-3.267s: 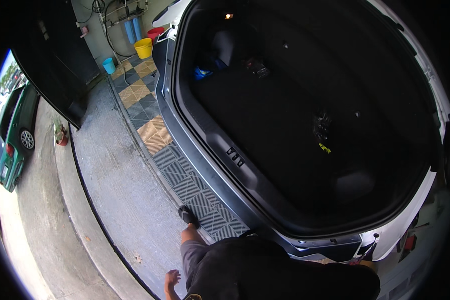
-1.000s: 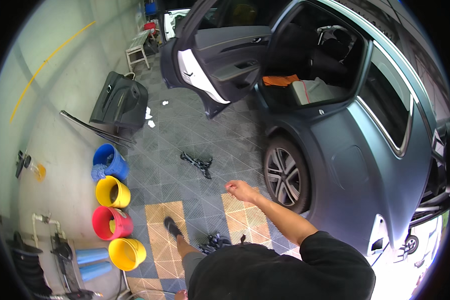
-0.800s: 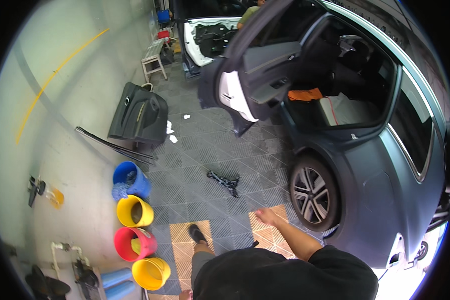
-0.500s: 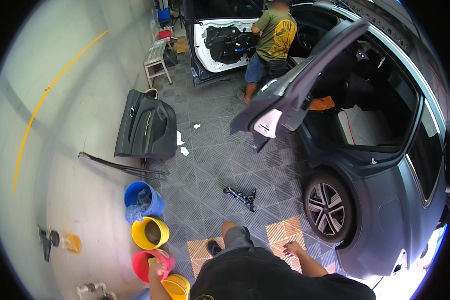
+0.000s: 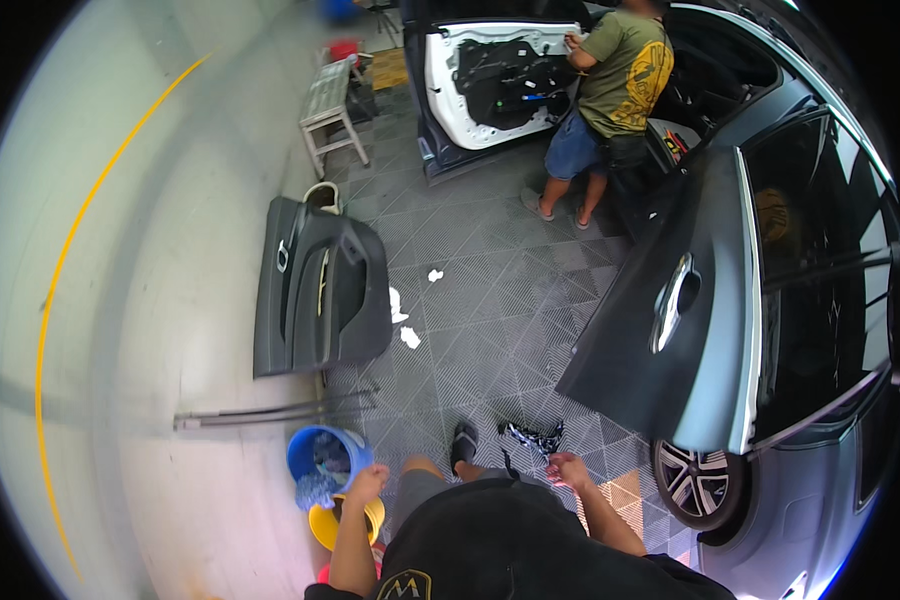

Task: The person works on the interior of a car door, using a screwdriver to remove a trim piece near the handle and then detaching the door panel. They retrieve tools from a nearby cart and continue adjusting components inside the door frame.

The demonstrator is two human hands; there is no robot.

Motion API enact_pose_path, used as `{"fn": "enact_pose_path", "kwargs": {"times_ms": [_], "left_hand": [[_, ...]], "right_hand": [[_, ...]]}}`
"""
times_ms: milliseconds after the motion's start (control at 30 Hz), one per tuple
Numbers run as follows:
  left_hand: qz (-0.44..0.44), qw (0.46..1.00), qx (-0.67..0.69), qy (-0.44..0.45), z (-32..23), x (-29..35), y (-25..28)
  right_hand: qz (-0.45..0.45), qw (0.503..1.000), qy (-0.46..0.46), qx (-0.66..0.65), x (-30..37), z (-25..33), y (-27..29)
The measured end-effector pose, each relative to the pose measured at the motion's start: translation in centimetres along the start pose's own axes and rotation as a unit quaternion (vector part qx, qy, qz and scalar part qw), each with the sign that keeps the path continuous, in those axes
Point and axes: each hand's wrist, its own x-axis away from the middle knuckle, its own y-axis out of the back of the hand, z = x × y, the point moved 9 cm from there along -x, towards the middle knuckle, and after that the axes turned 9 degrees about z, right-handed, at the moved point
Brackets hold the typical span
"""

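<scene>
Head view: the left hand [image 5: 367, 483] hangs with loosely curled fingers, holding nothing, just above the blue bucket [image 5: 327, 458] and yellow bucket [image 5: 342, 522]. The right hand [image 5: 568, 468], also unladen, hovers beside a dark rag [image 5: 532, 436] on the floor.

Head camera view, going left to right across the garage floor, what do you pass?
Wall → detached door panel → white scraps → open grey car door → car.

The person has walked forward past the buckets [image 5: 328, 462], both hands [image 5: 568, 469] swinging free
</scene>
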Motion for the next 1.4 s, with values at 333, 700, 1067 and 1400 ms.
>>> {"fn": "enact_pose_path", "kwargs": {"times_ms": [333,700,1067,1400], "left_hand": [[0.237,0.950,-0.163,-0.119,-3.8,-10.3,9.4],[0.055,0.990,-0.106,0.074,-38.8,-40.2,27.5],[0.147,0.975,-0.166,-0.025,-67.6,-51.7,8.0],[0.226,0.923,-0.287,0.122,-70.8,-54.7,0.0]], "right_hand": [[-0.160,0.938,-0.073,0.297,-2.3,1.3,-1.0],[-0.187,0.948,-0.209,-0.147,-3.0,9.1,-11.2],[-0.248,0.953,-0.039,-0.171,-25.1,22.1,4.6],[-0.219,0.909,0.023,-0.353,-28.9,50.3,23.2]]}}
